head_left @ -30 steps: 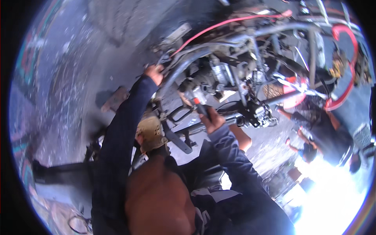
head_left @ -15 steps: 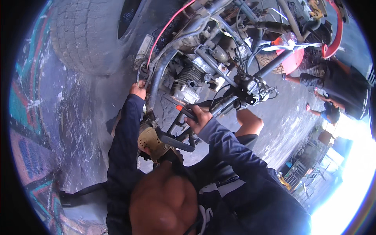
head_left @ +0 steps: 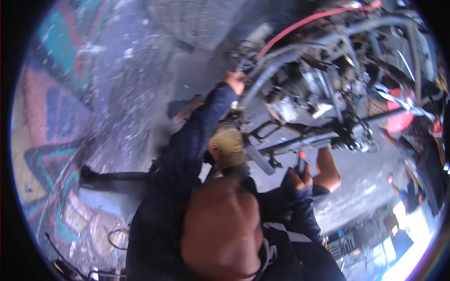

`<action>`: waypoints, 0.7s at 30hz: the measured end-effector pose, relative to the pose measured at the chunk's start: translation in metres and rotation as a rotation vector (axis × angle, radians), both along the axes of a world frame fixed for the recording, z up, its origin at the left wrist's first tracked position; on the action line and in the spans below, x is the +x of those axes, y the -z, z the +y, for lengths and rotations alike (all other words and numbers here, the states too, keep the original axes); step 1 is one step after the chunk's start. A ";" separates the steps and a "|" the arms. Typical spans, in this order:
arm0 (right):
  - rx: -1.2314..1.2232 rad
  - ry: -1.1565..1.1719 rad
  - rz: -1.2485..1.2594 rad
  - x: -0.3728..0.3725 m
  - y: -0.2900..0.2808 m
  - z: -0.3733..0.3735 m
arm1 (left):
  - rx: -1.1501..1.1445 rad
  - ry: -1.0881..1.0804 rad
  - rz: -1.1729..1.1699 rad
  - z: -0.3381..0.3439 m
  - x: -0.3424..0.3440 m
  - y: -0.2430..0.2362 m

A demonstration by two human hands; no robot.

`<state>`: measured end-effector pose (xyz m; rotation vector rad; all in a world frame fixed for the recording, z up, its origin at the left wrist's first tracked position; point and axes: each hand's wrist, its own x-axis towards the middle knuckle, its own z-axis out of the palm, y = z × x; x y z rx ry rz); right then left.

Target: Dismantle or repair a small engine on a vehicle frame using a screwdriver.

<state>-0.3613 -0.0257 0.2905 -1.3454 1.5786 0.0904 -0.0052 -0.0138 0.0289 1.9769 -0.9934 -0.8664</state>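
Observation:
My right hand point(head_left: 301, 180) is closed around a dark hand tool with an orange end point(head_left: 302, 155); blur hides its exact kind. It is held below the motorcycle frame point(head_left: 276, 65), apart from it. My left hand point(head_left: 236, 83) is closed at the far left end of the frame, beside the lower end of a red cable point(head_left: 304, 29). Dark, blurred parts sit at its fingertips, and what it grips cannot be made out. The bare engine point(head_left: 286, 105) sits inside the frame, to the right of my left hand.
A tan perforated clog point(head_left: 227, 143) is near a black foot peg point(head_left: 260, 160). A large tyre point(head_left: 192, 18) lies at the top. A painted surface point(head_left: 56, 98) fills the left side. At the right, a person in dark clothes point(head_left: 424, 164) is near a red part point(head_left: 399, 117).
My right hand has drawn back from the engine with the tool, toward me. My left hand stays beside the red cable's end. The view has swung left, so the motorcycle sits further right.

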 end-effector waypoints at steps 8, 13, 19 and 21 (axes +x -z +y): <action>-0.203 -0.330 -0.010 -0.008 0.020 -0.024 | 0.423 0.274 0.371 0.019 0.084 -0.075; -0.159 -0.459 0.010 -0.006 0.026 -0.030 | 0.524 0.522 0.067 -0.008 0.114 -0.168; -0.234 -0.651 0.046 -0.056 0.032 -0.089 | 0.525 0.578 -0.064 -0.030 0.125 -0.235; -0.232 -0.665 0.029 -0.068 0.019 -0.111 | 0.546 0.629 -0.164 -0.055 0.111 -0.285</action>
